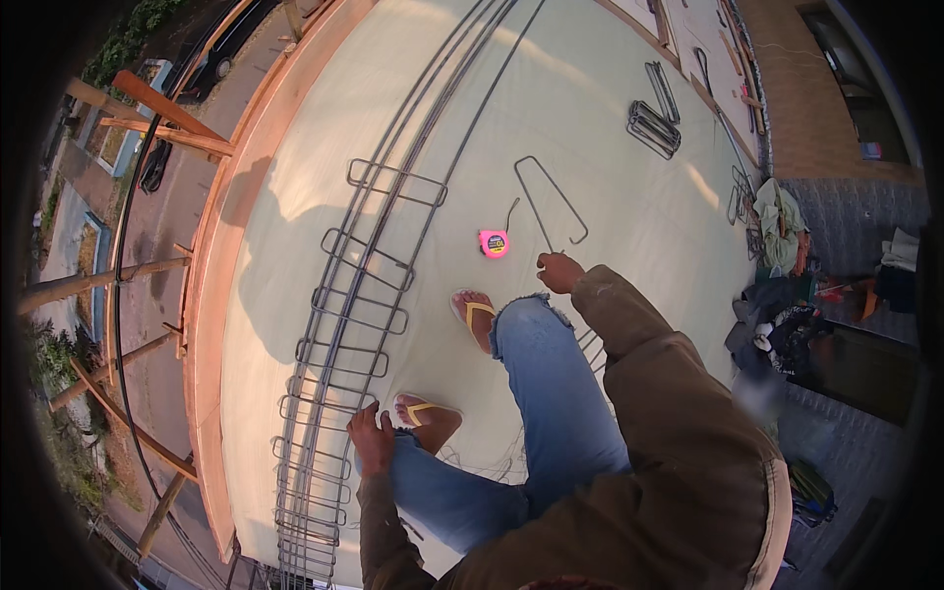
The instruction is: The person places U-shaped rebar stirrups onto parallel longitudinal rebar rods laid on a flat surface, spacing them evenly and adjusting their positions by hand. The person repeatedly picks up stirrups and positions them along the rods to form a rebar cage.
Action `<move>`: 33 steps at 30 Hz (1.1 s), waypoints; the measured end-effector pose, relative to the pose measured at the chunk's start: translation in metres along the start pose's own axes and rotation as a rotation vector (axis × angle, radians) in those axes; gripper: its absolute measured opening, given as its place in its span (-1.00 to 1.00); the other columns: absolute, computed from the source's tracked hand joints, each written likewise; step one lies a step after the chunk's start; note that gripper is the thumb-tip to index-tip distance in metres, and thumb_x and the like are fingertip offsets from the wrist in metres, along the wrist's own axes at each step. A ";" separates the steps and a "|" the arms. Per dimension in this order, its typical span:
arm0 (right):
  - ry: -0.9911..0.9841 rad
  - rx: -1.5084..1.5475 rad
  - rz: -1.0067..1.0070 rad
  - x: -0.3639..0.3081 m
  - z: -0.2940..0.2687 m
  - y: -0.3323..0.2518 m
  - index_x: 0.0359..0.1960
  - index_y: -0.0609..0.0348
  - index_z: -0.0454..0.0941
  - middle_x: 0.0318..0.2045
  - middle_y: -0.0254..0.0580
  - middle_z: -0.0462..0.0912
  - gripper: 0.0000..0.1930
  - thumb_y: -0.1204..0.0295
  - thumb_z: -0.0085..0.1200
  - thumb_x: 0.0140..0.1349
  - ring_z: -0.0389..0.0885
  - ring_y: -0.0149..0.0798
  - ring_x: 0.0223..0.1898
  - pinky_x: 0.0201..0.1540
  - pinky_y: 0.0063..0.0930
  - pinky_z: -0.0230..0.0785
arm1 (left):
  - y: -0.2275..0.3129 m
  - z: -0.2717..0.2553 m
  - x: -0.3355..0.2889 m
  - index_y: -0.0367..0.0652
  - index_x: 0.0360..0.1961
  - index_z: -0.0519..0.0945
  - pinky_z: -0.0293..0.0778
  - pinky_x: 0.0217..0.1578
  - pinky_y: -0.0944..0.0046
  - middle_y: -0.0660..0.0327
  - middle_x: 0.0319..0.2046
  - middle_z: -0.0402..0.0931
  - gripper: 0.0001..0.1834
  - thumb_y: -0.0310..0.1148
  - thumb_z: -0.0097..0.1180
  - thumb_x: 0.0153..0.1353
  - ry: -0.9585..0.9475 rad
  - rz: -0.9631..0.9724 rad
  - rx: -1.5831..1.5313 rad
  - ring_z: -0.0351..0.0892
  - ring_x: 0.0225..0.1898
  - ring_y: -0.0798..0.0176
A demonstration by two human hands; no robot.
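My right hand (560, 272) is closed on one end of a bent steel stirrup (553, 187), a thin rod shaped into an open, narrow loop that points away from me. A pink tape measure (494, 244) lies on the pale surface left of that hand, beside a small hooked rod (510, 212). Down by my left knee, my left hand (372, 438) has its fingers apart, at the right edge of a rebar cage (339, 324). Long bars run through the cage's several stirrups, closely spaced at the near end. Whether those fingers grip a rod is hard to see.
A stack of bent stirrups (654, 130) lies at the far right. Along the left runs a wooden edge board (208, 344), with timber props and a road below. Clothes (780, 224) and other items are heaped on the right. My sandalled feet (478, 320) stand beside the cage.
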State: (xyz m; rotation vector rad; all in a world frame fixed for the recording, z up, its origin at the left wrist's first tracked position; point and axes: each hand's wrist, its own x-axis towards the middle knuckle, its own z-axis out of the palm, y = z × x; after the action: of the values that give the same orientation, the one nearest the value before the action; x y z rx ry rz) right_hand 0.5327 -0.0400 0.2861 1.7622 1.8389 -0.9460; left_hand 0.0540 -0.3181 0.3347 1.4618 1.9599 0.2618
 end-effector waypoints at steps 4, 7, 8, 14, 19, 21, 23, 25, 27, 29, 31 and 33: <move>-0.025 0.123 0.122 -0.178 0.014 0.060 -0.07 0.23 0.60 -0.14 0.13 0.70 -0.67 0.24 0.18 0.28 0.68 0.14 -0.06 -0.02 -0.06 0.52 | 0.053 -0.050 -0.132 -0.26 0.08 0.59 0.27 0.21 -0.16 -0.10 0.12 0.50 -0.52 -0.22 0.27 0.19 -0.122 -0.035 -0.043 0.38 0.22 -0.17; -0.060 0.176 0.090 -0.304 0.044 0.065 -0.24 0.23 0.66 -0.15 0.14 0.68 -0.67 0.17 0.09 0.29 0.66 0.22 -0.04 -0.02 0.04 0.53 | 0.082 -0.087 -0.216 -0.29 0.11 0.60 0.22 0.29 -0.22 -0.17 0.25 0.41 -0.49 -0.14 0.23 0.25 -0.232 -0.134 0.001 0.30 0.30 -0.24; -0.077 0.267 0.222 -0.338 0.059 0.059 -0.20 0.27 0.66 -0.15 0.17 0.70 -0.63 0.16 0.06 0.31 0.66 0.26 -0.05 0.00 0.05 0.53 | 0.087 -0.096 -0.235 -0.28 0.10 0.61 0.24 0.28 -0.21 -0.19 0.22 0.45 -0.49 -0.12 0.20 0.27 -0.262 -0.167 0.036 0.34 0.28 -0.25; -0.241 0.623 0.635 -0.441 0.114 0.024 -0.06 0.25 0.67 0.02 0.22 0.67 -0.55 0.09 0.08 0.30 0.64 0.17 0.08 0.13 -0.06 0.48 | 0.037 -0.135 -0.241 -0.26 -0.13 0.73 0.53 -0.05 -0.05 -0.14 -0.23 0.70 -0.61 -0.14 0.12 0.31 -0.563 -0.314 -0.024 0.68 -0.14 -0.20; -0.305 0.500 0.257 -0.427 0.058 0.061 -0.03 0.14 0.66 0.00 0.08 0.68 -0.63 0.18 0.12 0.24 0.63 0.13 0.07 0.17 -0.09 0.46 | 0.042 -0.181 -0.174 -0.35 -0.20 0.68 0.40 -0.61 0.30 0.26 -0.54 0.56 -0.74 -0.31 0.20 0.34 -0.275 -0.833 -0.428 0.51 -0.59 0.36; -0.134 0.600 0.271 -0.393 0.022 0.078 -0.08 0.14 0.67 -0.09 0.04 0.71 -0.69 0.25 0.14 0.23 0.66 0.10 0.00 0.12 -0.11 0.49 | 0.090 -0.196 -0.139 -0.31 -0.16 0.64 0.36 -0.65 0.33 0.26 -0.51 0.56 -0.76 -0.31 0.18 0.37 -0.155 -0.843 -0.383 0.51 -0.59 0.36; 0.047 0.767 0.297 -0.366 -0.020 0.099 -0.06 0.17 0.65 -0.10 0.03 0.71 -0.67 0.24 0.15 0.24 0.68 0.04 -0.03 0.08 -0.14 0.51 | 0.155 -0.208 -0.094 -0.30 -0.15 0.62 0.34 -0.67 0.34 0.25 -0.48 0.56 -0.77 -0.31 0.17 0.39 -0.228 -0.836 -0.322 0.51 -0.58 0.36; 0.219 0.971 0.329 -0.341 -0.070 0.124 -0.05 0.23 0.64 -0.16 0.03 0.71 -0.65 0.22 0.16 0.27 0.70 -0.05 -0.09 0.01 -0.21 0.52 | 0.235 -0.208 -0.039 -0.26 -0.14 0.59 0.35 -0.63 0.35 0.25 -0.42 0.55 -0.79 -0.31 0.11 0.41 -0.342 -0.744 -0.341 0.54 -0.50 0.38; 0.286 1.202 0.357 -0.328 -0.117 0.151 -0.03 0.25 0.62 -0.21 -0.01 0.71 -0.67 0.25 0.15 0.32 0.69 -0.13 -0.16 -0.07 -0.27 0.51 | 0.324 -0.196 0.020 -0.27 -0.07 0.62 0.44 -0.52 0.36 0.23 -0.32 0.62 -0.74 -0.28 0.12 0.40 -0.392 -0.487 -0.301 0.62 -0.39 0.35; 0.498 1.143 0.347 -0.325 -0.153 0.174 -0.02 0.28 0.60 -0.33 -0.08 0.70 -0.68 0.28 0.13 0.35 0.68 -0.27 -0.30 -0.17 -0.33 0.52 | 0.414 -0.185 0.068 -0.28 0.00 0.62 0.52 -0.32 0.31 0.23 -0.24 0.64 -0.69 -0.26 0.13 0.41 -0.407 -0.274 -0.300 0.65 -0.24 0.31; 0.497 1.148 0.378 -0.329 -0.170 0.204 -0.04 0.31 0.60 -0.32 -0.07 0.70 -0.67 0.28 0.13 0.35 0.68 -0.30 -0.35 -0.22 -0.35 0.52 | 0.495 -0.173 0.103 -0.29 0.03 0.62 0.52 -0.27 0.31 0.23 -0.21 0.65 -0.67 -0.26 0.14 0.40 -0.403 -0.105 -0.326 0.64 -0.22 0.32; 0.540 1.129 0.452 -0.334 -0.169 0.232 -0.04 0.33 0.60 -0.30 -0.05 0.70 -0.67 0.29 0.14 0.35 0.69 -0.29 -0.36 -0.25 -0.35 0.53 | 0.560 -0.161 0.128 -0.37 0.07 0.60 0.52 -0.25 0.34 0.20 -0.26 0.65 -0.60 -0.23 0.17 0.40 -0.447 0.005 -0.356 0.58 -0.26 0.39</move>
State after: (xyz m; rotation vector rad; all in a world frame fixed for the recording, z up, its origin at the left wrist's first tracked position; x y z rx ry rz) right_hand 0.8226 -0.1596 0.5959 3.1667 0.9953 -1.5631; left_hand 0.3695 0.0313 0.7010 1.1727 1.4647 0.2466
